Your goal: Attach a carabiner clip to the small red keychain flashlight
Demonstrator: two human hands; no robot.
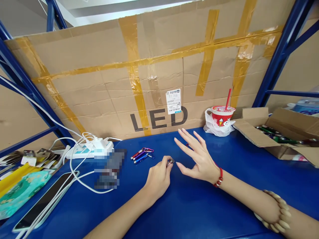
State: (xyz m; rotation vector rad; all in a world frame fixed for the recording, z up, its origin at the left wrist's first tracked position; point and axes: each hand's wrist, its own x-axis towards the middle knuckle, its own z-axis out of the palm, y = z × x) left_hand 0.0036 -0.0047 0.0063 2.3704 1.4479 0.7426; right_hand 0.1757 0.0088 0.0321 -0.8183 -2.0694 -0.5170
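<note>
My left hand [159, 177] is closed around a small metallic cylinder [170, 162], perhaps a mini flashlight; only its round end shows between thumb and forefinger. My right hand [196, 159] hovers just to the right, fingers spread and nothing in them, its thumb tip close to the cylinder but apart from it. Beyond my left hand lie small keychain flashlights side by side: a red one [136, 154], a purple one [140, 156] and a blue one [141, 158], with clips at their right ends. Something small and dark red [187, 145] shows between my right fingers, mostly hidden.
An open cardboard box [276, 151] of dark items stands at right, beside a red cup [221, 116] with a straw in a plastic bag. At left are a power strip [82, 151] with white cables, a phone [46, 200] and packets [25, 186]. Large cardboard [112, 99] closes the back.
</note>
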